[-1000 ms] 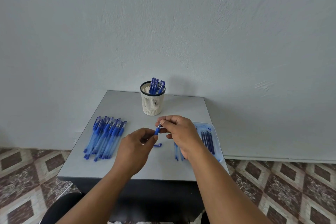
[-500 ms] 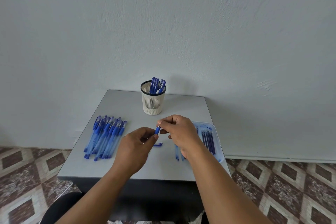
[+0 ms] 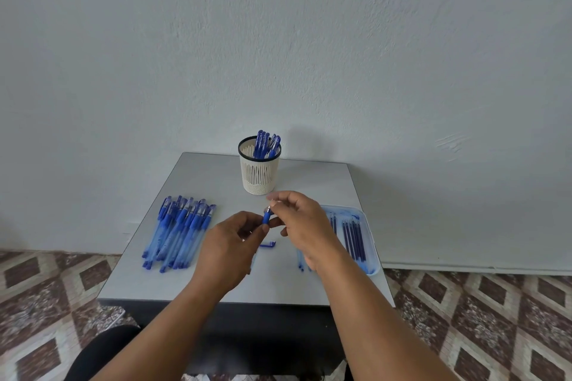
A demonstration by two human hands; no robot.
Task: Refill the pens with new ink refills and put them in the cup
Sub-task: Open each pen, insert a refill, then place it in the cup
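Two hands pinch pen (image 3: 266, 217); cup (image 3: 259, 171) behind.

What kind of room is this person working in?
Probably a plain room in a home or small office, not a workshop. A small grey table stands against a bare pale wall, the floor has brown diamond-patterned tiles, and the table carries only pen supplies, such as a white mesh pen cup.

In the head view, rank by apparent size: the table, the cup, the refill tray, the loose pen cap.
1. table
2. tray and cup: look alike; nearness makes it unsure
3. pen cap
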